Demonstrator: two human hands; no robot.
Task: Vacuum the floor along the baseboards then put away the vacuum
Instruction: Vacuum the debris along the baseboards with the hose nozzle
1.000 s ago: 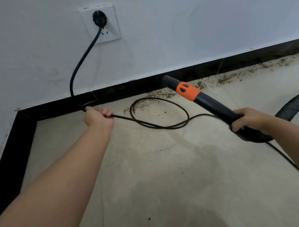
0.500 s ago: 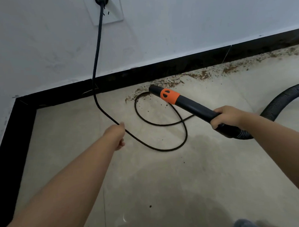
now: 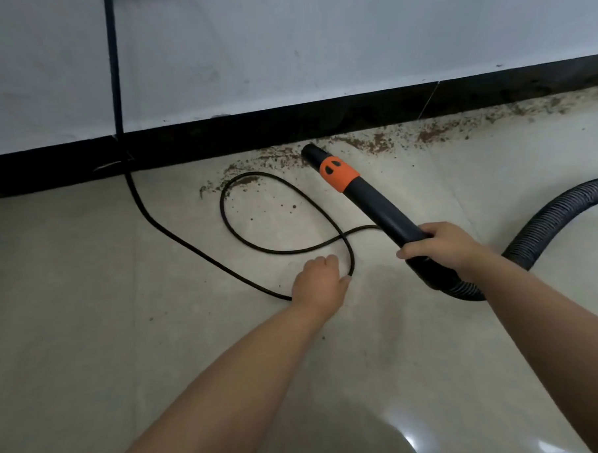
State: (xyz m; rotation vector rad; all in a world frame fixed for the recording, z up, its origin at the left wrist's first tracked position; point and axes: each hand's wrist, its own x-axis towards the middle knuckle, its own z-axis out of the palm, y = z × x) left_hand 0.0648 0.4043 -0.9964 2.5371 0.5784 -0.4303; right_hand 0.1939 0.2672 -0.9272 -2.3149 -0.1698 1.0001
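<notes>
Left hand (image 3: 319, 280) is down low over the pale tiled floor (image 3: 90, 338), right where the thin black power cord (image 3: 174, 237) curls round; can't tell if the fingers actually have hold of it since the hand covers that bit. Right hand (image 3: 440, 245) is wrapped around the black vacuum wand with the orange collar (image 3: 364, 194), ribbed black hose (image 3: 547, 219) trailing off right. Wand's open tip sits just beside the black baseboard (image 3: 252, 136), in a strip of brown crumbly dirt (image 3: 383, 142). Cord loops on the floor, then climbs the white wall (image 3: 316, 37).
</notes>
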